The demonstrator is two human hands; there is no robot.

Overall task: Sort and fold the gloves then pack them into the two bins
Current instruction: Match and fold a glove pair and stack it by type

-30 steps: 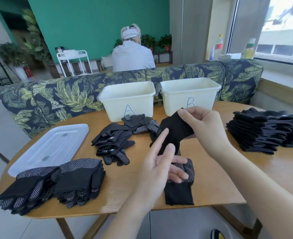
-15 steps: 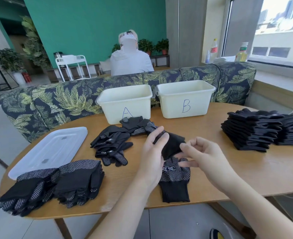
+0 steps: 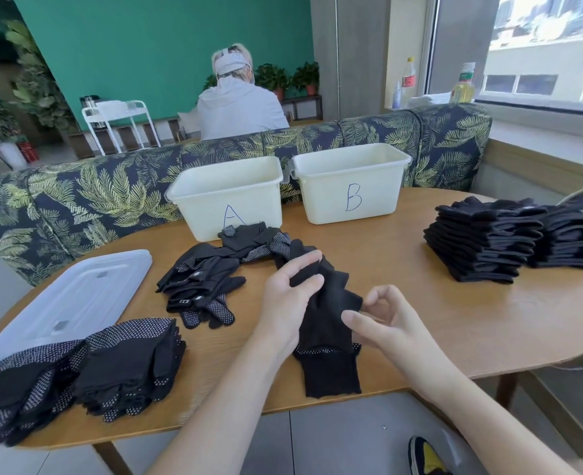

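black glove [image 3: 327, 303], cream bins [image 3: 235, 200], leaf-print sofa [image 3: 88, 200]

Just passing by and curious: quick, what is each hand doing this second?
Left hand: fingers curled round the black glove, gripping it.
Right hand: thumb and forefinger pinch the same glove's right edge.

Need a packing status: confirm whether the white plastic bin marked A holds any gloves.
No: the white plastic bin marked A shows only bare inner walls.
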